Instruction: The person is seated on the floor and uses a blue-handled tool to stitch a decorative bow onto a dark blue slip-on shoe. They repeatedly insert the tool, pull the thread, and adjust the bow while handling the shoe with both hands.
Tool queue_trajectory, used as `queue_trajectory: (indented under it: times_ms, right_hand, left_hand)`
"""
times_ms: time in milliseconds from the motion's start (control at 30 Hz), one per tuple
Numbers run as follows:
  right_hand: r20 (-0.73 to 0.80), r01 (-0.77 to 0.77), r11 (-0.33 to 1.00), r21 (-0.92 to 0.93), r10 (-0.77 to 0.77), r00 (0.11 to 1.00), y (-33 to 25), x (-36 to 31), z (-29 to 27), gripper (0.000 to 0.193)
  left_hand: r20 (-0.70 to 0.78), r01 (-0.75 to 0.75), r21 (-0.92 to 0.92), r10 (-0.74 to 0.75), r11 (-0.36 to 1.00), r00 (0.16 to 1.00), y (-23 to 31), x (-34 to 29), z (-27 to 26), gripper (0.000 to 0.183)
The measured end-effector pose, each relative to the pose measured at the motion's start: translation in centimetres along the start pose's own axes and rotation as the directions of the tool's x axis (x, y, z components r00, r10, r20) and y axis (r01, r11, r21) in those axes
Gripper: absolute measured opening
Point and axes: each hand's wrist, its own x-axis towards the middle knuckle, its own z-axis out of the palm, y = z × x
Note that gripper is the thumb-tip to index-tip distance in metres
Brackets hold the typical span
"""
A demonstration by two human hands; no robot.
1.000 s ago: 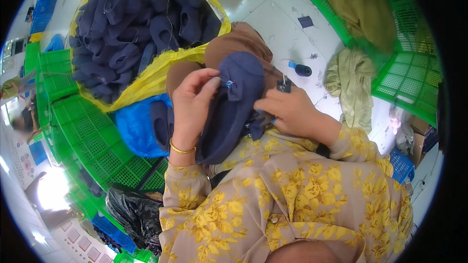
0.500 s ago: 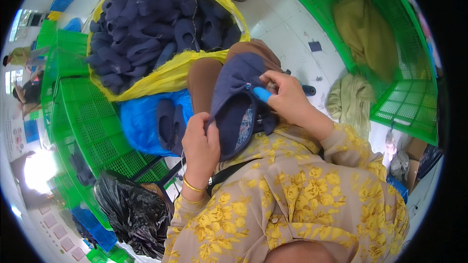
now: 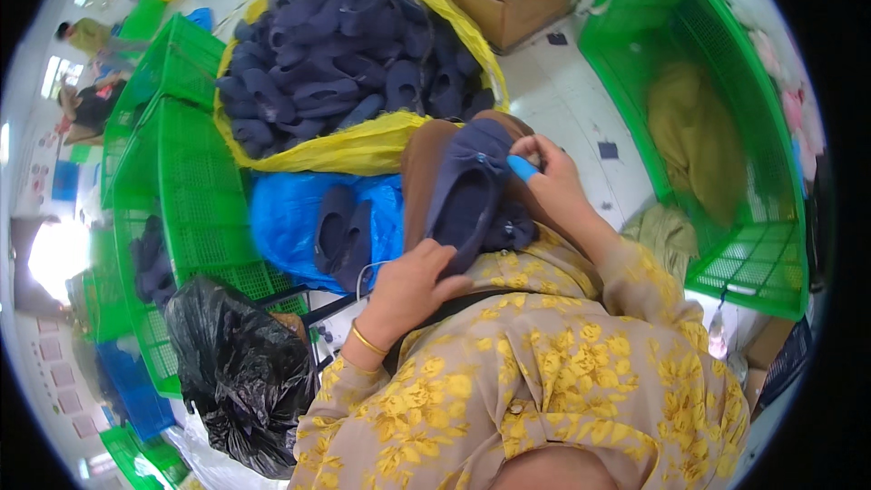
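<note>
A dark blue fabric slip-on shoe with a small bow lies across my brown-trousered lap, opening up and toe pointing away. My left hand grips its heel edge, thumb on the near side. Just right of the bow is my right hand, fingers curled together and a blue cover on one digit; whatever they pinch is too small to make out. Another dark blue shoe sits partly hidden beside the first. To the left, a pair of dark blue shoes rests on a blue plastic bag.
Ahead stands a yellow-edged sack heaped with dark blue shoes, with a cardboard box behind it. Green crates line the left; a large green crate holding olive cloth stands right. A black plastic bag is near my left arm.
My right hand has come off the bow to the shoe's right. My left hand has shifted from the shoe's left rim to its heel. The shoe's opening has narrowed; the view has swung left.
</note>
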Motion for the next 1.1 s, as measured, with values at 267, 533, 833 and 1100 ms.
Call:
queue_trajectory:
  times_ms: [267, 533, 833, 1100]
  right_hand:
    - [0.748, -0.515, 0.544, 0.663, -0.498, 0.438, -12.0, -9.0, -13.6, 0.026]
    - [0.604, 0.175, 0.813, 0.555, -0.539, 0.587, -17.2, -10.5, -11.5, 0.023]
    - [0.438, 0.530, 0.757, 0.382, -0.653, 0.617, -18.7, -11.8, -11.5, 0.023]
    - [0.363, 0.753, 0.621, 0.217, -0.768, 0.528, -19.6, -12.1, -12.1, 0.024]
  left_hand:
    - [-0.229, -0.098, -0.106, 0.071, 0.990, 0.971, -2.8, 0.3, 5.8, 0.011]
    - [-0.360, -0.067, -0.255, -0.030, 0.965, 0.933, -0.7, -0.8, 4.5, 0.019]
    - [-0.454, -0.045, -0.273, -0.087, 0.961, 0.887, 0.1, -0.3, 4.5, 0.020]
    - [-0.417, -0.046, -0.334, -0.104, 0.941, 0.903, 0.8, -0.2, 4.7, 0.015]
